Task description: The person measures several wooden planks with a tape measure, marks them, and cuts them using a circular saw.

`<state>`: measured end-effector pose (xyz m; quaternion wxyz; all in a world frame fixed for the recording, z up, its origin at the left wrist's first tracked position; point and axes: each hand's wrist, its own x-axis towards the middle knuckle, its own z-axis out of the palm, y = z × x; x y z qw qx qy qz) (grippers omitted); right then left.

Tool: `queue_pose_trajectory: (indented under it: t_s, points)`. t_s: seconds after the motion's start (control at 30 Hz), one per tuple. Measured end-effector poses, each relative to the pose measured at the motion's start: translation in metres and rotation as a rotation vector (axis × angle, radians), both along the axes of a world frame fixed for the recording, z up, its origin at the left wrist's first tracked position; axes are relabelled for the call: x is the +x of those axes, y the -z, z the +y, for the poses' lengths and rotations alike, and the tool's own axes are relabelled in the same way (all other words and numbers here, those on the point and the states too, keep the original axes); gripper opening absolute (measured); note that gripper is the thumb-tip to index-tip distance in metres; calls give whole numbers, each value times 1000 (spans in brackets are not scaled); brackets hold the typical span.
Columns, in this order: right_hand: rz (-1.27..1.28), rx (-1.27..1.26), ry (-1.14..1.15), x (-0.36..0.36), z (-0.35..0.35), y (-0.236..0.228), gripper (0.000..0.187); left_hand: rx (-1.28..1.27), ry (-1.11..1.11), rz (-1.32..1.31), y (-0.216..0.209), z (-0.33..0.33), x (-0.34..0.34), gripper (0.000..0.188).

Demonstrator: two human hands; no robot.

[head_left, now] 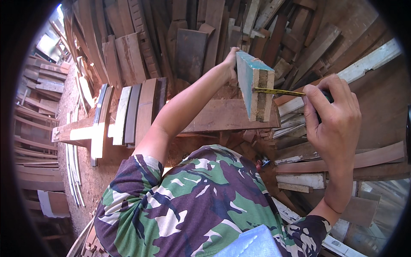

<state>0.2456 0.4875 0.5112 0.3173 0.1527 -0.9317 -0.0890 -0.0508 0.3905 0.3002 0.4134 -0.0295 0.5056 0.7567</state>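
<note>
A thick wooden block (246,81) with teal paint on its faces is held up in front of me, its layered raw end turned toward me. My left hand (232,63) grips its far left edge, fingers partly hidden behind it. Out to the right, my right hand (336,113) is closed around a tape measure (327,96), whose dark case is mostly covered by the fingers. From it a short length of yellow blade (282,91) runs leftward across the block's raw end.
Below the block lies a wide brown plank (227,115). Several boards (141,112) stand in a row at left. Stacked timber (192,53) leans along the back, and more scrap wood (342,165) lies at right. Thin white strips (73,167) rest on the dirt floor.
</note>
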Motion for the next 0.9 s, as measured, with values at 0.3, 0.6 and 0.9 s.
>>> queue_pose_trajectory:
  t_s: [0.3, 0.6, 0.9]
  points:
    - [-7, 10, -11, -1, -1, 2, 17, 25, 36, -44, 2, -4, 1, 86]
    - [-67, -61, -75, 0, 0, 5, 17, 32, -45, -38, 27, -3, -15, 75]
    - [-171, -583, 49, 22, 39, 50, 13, -98, 61, 71, 105, -61, -64, 77]
